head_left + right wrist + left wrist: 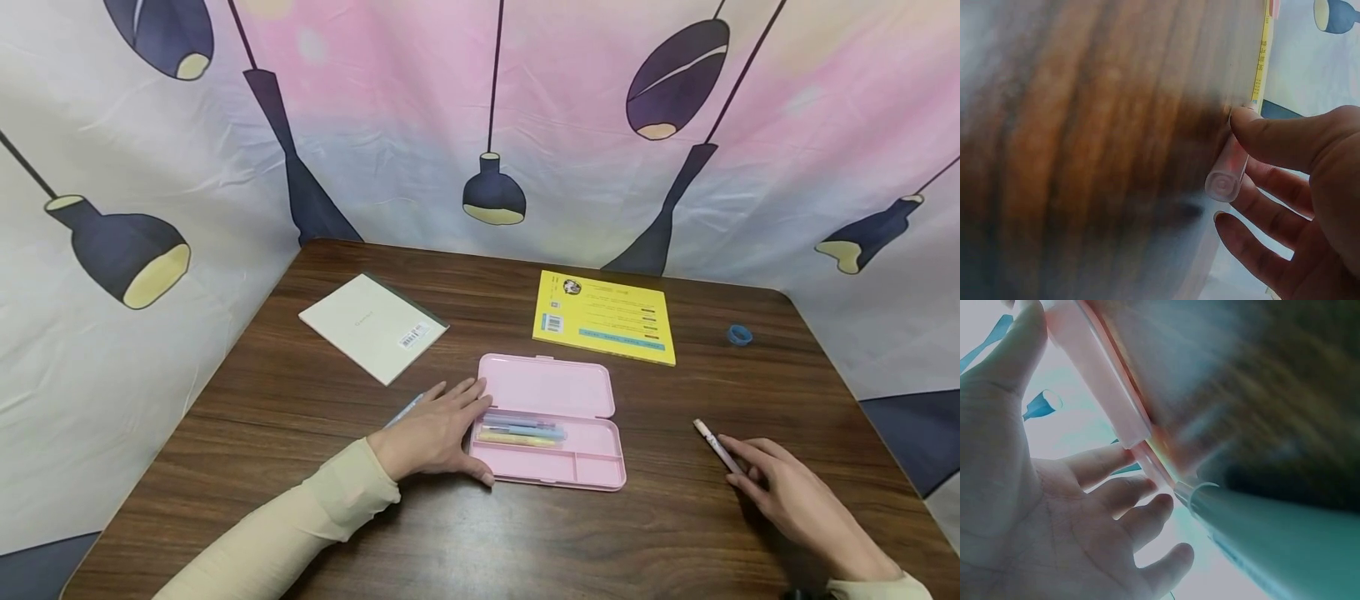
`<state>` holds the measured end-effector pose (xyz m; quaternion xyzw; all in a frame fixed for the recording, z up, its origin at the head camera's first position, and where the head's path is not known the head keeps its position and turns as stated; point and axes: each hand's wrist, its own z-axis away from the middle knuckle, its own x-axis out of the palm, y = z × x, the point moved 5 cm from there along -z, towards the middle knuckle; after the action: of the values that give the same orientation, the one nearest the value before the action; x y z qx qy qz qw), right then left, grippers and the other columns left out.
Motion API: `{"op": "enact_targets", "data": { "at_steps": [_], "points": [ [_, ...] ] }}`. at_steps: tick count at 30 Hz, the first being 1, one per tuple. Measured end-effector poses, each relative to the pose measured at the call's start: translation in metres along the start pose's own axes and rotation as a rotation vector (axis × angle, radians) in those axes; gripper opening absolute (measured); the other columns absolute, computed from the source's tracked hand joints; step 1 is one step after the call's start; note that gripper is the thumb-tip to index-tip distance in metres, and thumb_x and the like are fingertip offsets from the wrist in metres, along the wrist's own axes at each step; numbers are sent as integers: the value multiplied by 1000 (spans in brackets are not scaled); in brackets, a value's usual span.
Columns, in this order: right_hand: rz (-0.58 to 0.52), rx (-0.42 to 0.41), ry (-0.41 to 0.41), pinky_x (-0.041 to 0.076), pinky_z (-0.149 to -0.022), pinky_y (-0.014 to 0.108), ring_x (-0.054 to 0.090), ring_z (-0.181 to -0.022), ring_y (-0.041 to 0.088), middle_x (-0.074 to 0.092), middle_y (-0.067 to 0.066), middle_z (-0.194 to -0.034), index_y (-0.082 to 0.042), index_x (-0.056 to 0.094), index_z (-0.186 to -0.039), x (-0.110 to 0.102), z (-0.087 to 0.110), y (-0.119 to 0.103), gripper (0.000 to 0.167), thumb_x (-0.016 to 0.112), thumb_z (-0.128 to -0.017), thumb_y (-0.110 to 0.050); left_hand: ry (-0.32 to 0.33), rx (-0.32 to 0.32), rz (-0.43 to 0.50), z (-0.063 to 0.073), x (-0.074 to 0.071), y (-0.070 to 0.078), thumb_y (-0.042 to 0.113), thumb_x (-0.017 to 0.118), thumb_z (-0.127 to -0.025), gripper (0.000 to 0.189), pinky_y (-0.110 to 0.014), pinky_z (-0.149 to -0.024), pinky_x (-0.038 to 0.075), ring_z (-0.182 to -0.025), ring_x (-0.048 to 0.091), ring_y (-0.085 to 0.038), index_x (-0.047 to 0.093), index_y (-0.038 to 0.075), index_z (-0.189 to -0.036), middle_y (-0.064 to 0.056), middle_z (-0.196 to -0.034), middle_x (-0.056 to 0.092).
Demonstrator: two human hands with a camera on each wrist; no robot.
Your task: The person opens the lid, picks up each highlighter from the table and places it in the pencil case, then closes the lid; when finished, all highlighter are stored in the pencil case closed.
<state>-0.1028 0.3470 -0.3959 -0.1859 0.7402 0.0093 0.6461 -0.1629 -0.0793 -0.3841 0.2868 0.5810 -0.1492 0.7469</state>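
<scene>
An opened pink pencil case [546, 387] lies on the table, with several pens [521, 432] in its long compartment. My left hand [438, 433] lies along the case's left side, fingers spread and touching it. A blue pen [406, 410] shows partly behind that hand; in the left wrist view a teal barrel [1272, 531] looms close by, blurred. To the right of the case, my right hand [787, 492] pinches a pale pink pen [716, 446] between thumb and fingers. The pen's rounded end [1222, 185] faces the right wrist camera.
A cream notebook [367, 325] lies at the back left. Behind the case is a yellow book [607, 321], back cover up. A blue tape ring [739, 335] sits at the right. Curtains with printed lamps [495, 192] rise behind the wooden table [300, 433].
</scene>
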Motion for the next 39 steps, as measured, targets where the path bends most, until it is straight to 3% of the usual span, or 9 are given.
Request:
{"op": "enact_targets", "data": {
  "at_steps": [10, 25, 34, 39],
  "points": [
    [4, 3, -1, 39, -54, 23, 43, -71, -5, 59, -4, -96, -1, 67, -125, 2, -2, 0, 44, 79, -83, -7, -19, -14, 9, 0, 0, 0, 75, 73, -68, 112, -54, -121, 17, -151, 21, -28, 39, 9, -153, -13, -163, 24],
    [16, 4, -7, 39, -54, 24, 44, -70, -5, 58, -7, -90, -1, 68, -124, 1, -3, 0, 41, 78, -83, -4, -19, -18, 6, 0, 0, 1, 75, 73, -68, 112, -53, -121, 17, -151, 21, -27, 40, 9, -153, -12, -164, 24],
    [33, -58, 63, 38, -54, 23, 44, -70, -5, 62, -4, -92, 1, 71, -118, -6, -9, -4, 38, 79, -81, -1, -6, -13, -2, 1, -1, 1, 75, 73, -67, 112, -53, -121, 17, -151, 22, -27, 40, 9, -152, -12, -163, 25],
    [32, -47, 69, 40, -54, 24, 50, -71, -1, 63, 0, -95, 1, 71, -118, -9, -13, -7, 37, 78, -82, -2, -12, -11, 6, 0, -1, 2, 75, 73, -68, 112, -53, -121, 17, -151, 21, -27, 40, 9, -152, -12, -164, 24]
  ]
}}
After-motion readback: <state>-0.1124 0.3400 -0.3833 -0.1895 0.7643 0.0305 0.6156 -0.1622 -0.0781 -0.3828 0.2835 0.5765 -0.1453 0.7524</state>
